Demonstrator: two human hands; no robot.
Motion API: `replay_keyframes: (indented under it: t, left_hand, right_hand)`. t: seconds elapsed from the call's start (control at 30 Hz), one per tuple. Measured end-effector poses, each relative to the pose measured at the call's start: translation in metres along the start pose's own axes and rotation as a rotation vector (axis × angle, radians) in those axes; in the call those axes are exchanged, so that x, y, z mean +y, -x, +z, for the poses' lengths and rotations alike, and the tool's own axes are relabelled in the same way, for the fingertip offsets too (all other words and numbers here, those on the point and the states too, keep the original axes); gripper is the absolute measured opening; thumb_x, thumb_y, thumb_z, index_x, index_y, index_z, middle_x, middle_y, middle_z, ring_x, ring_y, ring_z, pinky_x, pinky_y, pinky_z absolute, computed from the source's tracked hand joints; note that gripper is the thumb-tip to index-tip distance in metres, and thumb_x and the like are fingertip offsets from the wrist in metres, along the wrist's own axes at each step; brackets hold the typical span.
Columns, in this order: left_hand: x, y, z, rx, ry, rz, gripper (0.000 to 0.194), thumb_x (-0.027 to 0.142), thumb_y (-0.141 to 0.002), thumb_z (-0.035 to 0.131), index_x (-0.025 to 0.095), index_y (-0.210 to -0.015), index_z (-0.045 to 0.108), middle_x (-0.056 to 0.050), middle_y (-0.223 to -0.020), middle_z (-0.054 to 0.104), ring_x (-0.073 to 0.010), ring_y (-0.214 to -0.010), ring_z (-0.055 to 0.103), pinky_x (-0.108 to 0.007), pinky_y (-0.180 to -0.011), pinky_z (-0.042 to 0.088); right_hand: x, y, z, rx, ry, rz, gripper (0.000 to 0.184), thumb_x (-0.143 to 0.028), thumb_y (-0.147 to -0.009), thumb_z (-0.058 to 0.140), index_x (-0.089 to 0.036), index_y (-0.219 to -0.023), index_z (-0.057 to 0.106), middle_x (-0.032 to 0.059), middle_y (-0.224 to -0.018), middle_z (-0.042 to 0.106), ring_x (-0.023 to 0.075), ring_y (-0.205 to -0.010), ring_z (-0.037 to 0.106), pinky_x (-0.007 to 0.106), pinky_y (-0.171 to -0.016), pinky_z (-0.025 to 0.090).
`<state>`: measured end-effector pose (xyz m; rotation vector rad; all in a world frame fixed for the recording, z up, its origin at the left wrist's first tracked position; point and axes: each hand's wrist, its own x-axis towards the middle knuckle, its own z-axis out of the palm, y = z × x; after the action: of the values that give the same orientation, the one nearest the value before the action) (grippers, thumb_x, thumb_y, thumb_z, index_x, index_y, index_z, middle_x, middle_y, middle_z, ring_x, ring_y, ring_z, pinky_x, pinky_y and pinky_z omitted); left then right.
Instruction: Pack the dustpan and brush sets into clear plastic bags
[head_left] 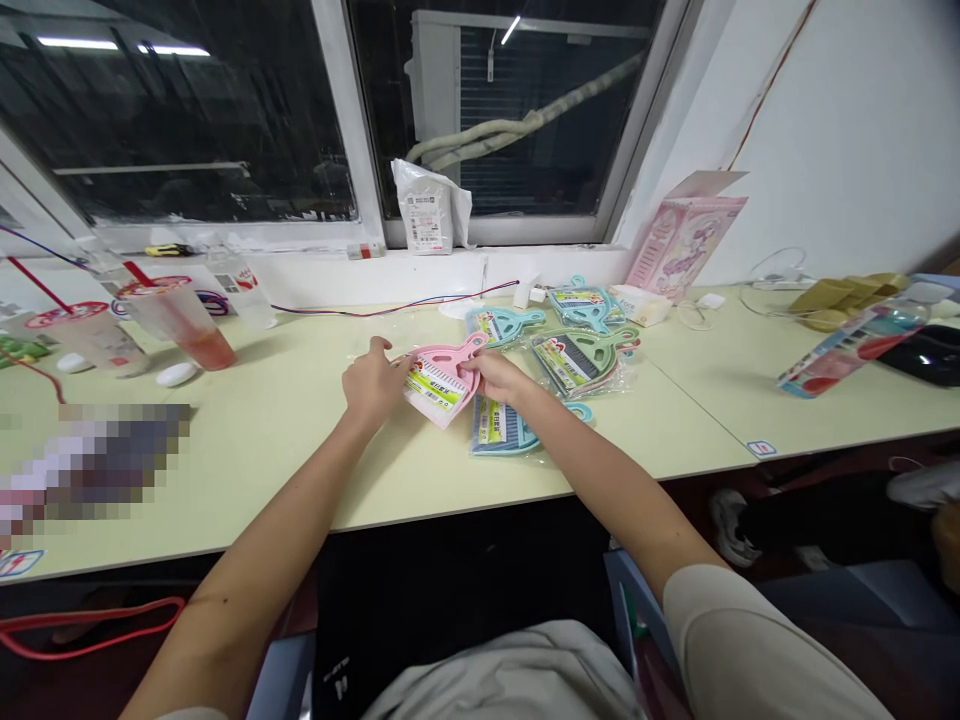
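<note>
A small pink dustpan-and-brush set [437, 388] with a green and white label is between my two hands, tilted over the table. My right hand [496, 378] is closed on its right side, just below the looped handle. At the left edge of the set, my left hand [370, 386] has its fingers against it; part of that grip is hidden. Beside and partly under my right hand lies a blue dustpan set [499, 428] in clear plastic. Further right are stacked green dustpan sets [574, 362], and behind them two more blue ones, including a blue set at the back [589, 305].
Two drink cups with red straws [180, 318] and a clear bottle [241, 285] stand left on the pale table [292, 440]. Right are a pink box [686, 240], a leaning drink bottle [855, 340] and a black object. A white package [426, 215] sits on the sill.
</note>
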<state>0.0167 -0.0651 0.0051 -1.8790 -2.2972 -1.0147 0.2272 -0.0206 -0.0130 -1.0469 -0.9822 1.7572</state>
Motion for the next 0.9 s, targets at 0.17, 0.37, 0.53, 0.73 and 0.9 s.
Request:
replay_keyframes:
  t: [0.17,0.37,0.53,0.73,0.9]
  left_hand:
    - [0.002,0.005,-0.002,0.227,0.042,0.265,0.035,0.049,-0.096,0.059,0.021,-0.116,0.064,-0.017,-0.124,0.064,-0.0372,-0.119,0.060,-0.049,-0.100,0.045]
    - [0.007,0.017,0.008,0.032,0.116,0.495,0.036,0.045,-0.093,0.062,0.020,-0.117,0.069,-0.016,-0.128,0.066,-0.0359,-0.126,0.057,-0.049,-0.112,0.041]
    - [0.007,0.019,0.020,-0.114,0.058,0.492,0.058,0.053,-0.087,0.067,0.018,-0.133,0.065,-0.017,-0.149,0.057,-0.0388,-0.137,0.053,-0.050,-0.117,0.038]
    - [0.001,0.016,0.021,-0.166,0.011,0.542,0.059,0.050,-0.089,0.064,0.020,-0.140,0.061,-0.015,-0.156,0.054,-0.0369,-0.150,0.041,-0.052,-0.122,0.029]
    - [0.003,0.019,0.020,-0.165,0.016,0.536,0.058,0.049,-0.090,0.064,0.021,-0.140,0.062,-0.015,-0.156,0.055,-0.0372,-0.151,0.039,-0.052,-0.122,0.028]
  right_hand:
    - [0.000,-0.001,-0.001,0.039,-0.040,-0.001,0.024,0.004,-0.086,0.054,-0.013,-0.099,0.065,0.0028,-0.072,0.071,0.0165,-0.065,0.067,0.031,-0.068,0.061]
    - [-0.004,-0.001,-0.002,0.146,-0.107,-0.087,0.022,0.003,-0.085,0.055,-0.014,-0.095,0.064,-0.0005,-0.068,0.067,0.0146,-0.060,0.063,0.027,-0.064,0.058]
    - [-0.002,0.002,0.000,0.122,-0.076,-0.130,0.024,0.003,-0.083,0.055,-0.015,-0.097,0.065,-0.0009,-0.069,0.067,0.0147,-0.059,0.062,0.027,-0.062,0.057]
    - [-0.001,0.002,0.002,0.117,-0.059,-0.125,0.025,0.003,-0.085,0.053,-0.015,-0.098,0.066,0.0005,-0.071,0.070,0.0156,-0.060,0.064,0.028,-0.062,0.058]
    - [0.000,0.001,0.001,0.114,-0.056,-0.110,0.024,0.002,-0.086,0.053,-0.015,-0.097,0.066,0.0000,-0.070,0.069,0.0158,-0.060,0.064,0.028,-0.062,0.058]
